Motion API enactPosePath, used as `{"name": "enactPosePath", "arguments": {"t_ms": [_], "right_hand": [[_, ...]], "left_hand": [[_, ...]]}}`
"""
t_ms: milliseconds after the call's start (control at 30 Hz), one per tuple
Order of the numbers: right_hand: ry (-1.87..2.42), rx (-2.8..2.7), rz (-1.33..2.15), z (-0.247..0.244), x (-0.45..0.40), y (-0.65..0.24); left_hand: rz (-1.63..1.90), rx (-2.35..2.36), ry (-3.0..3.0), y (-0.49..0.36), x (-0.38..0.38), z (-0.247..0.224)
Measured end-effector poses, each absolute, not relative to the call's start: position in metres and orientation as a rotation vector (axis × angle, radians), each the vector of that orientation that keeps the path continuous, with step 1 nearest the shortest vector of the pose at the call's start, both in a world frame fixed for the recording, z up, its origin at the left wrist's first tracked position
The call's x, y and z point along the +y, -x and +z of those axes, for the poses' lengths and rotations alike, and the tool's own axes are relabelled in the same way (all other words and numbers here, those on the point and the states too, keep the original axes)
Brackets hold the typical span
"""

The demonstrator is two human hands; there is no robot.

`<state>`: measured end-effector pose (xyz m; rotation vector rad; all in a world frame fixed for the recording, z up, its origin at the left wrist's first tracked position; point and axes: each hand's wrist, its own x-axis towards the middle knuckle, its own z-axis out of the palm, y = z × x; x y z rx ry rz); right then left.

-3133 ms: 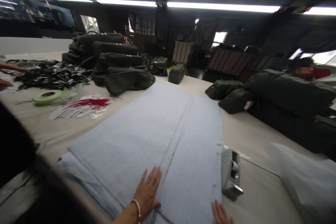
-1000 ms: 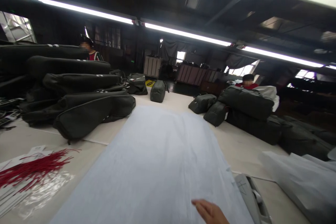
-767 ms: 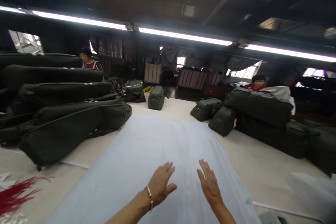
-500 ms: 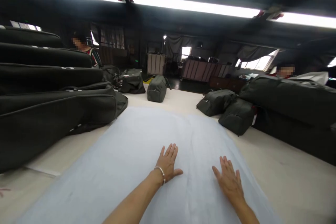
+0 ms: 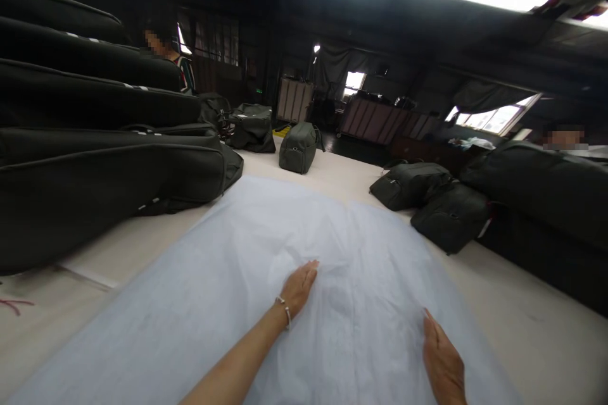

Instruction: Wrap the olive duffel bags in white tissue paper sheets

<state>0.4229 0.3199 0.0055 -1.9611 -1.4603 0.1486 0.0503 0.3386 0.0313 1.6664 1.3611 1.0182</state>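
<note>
A thin, pale bluish-white plastic sheet (image 5: 213,278) lies over the table before me, creased between and around my hands. My left hand (image 5: 298,288), with a bracelet at its wrist, rests on the sheet near the middle, turned partly on edge with its fingers stretched out together. Further right, my right hand (image 5: 443,357) is also turned on edge against the sheet near its right side. One of its fingers points forward, and the others are mostly hidden behind it. Neither hand visibly grips anything.
Large dark bags (image 5: 109,177) are stacked at the left. A small dark duffel bag (image 5: 298,149) stands at the far end of the pale table (image 5: 342,168). More dark bags (image 5: 449,218) lie at the right. One person (image 5: 185,73) is behind the left stack, another behind the right bags.
Both hands have turned from flat, spread palms to on edge, and the right hand has moved right and nearer to me. More creases show in the sheet. The camera view has tilted.
</note>
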Motion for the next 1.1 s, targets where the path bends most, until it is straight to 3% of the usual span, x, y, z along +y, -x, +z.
{"name": "enactPosePath", "arguments": {"t_ms": [200, 400, 533, 733, 933, 1100], "right_hand": [[1.795, -1.272, 0.449, 0.049, 0.305, -0.305], [1.812, -1.574, 0.442, 0.016, 0.311, -0.175], [1.818, -1.835, 0.37, 0.008, 0.323, -0.133], [1.594, -2.171, 0.303, 0.029, 0.348, -0.159], [1.696, -2.431, -0.053, 0.006, 0.343, -0.182], [2.076, -2.422, -0.021, 0.018, 0.32, -0.165]], "left_hand": [[1.429, 1.284, -1.106, 0.024, 0.3, 0.047], [1.657, 1.352, -0.896, 0.098, 0.263, 0.062], [1.679, 1.448, -1.023, 0.101, 0.248, 0.075], [1.079, 1.71, -2.216, 0.056, 0.258, 0.083], [0.396, 1.775, -2.32, 0.016, 0.273, 0.056], [0.229, 1.797, -2.347, 0.002, 0.273, 0.065]]}}
